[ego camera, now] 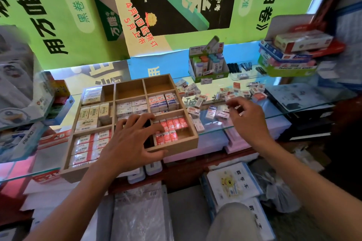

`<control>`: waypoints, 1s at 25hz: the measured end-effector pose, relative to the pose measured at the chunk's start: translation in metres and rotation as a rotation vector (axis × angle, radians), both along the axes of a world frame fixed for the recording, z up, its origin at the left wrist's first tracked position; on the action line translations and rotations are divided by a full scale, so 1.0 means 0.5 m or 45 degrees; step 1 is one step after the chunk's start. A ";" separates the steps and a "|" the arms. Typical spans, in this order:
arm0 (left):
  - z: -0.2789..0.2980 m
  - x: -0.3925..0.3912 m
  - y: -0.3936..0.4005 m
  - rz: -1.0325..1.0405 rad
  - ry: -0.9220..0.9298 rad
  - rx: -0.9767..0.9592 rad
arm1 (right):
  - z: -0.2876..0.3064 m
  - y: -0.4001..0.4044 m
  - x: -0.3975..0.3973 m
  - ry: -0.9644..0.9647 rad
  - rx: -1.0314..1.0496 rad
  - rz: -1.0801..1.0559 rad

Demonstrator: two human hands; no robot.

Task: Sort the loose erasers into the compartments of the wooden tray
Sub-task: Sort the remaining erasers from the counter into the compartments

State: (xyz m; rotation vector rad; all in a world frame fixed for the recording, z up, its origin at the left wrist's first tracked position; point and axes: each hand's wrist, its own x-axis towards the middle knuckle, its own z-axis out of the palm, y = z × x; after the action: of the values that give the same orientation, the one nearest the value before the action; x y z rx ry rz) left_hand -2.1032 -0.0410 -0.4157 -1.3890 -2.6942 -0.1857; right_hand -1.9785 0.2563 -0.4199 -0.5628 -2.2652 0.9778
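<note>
Fingers (145,121) of the left hand (133,139) lie spread on the wooden tray (176,147); right hand (246,115) fingers hover loosely curled, grip unclear.

I saw the left hand (130,141) lying palm down with fingers spread and straight, forearm bare, reaching up from lower left. The right hand (247,117) hung further forward, fingers loosely curled, thumb near forefinger; whether it pinched anything I couldn't tell.

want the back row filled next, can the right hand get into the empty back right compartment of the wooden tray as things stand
Probably yes. The right hand hovers over the loose white erasers on the glass shelf, right of the compartmented wooden tray. The empty back-right compartment is open-topped; the left hand rests nearer the front.
</note>
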 end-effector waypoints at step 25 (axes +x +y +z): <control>-0.010 -0.006 0.003 0.120 -0.081 -0.011 | -0.030 0.129 -0.012 -0.283 0.507 0.269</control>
State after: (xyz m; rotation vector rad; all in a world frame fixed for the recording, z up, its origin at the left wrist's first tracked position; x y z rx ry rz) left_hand -2.1060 -0.0393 -0.4205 -1.2762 -2.8078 -0.2145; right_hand -1.9844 0.3210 -0.4348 -0.2721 -2.6681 0.5499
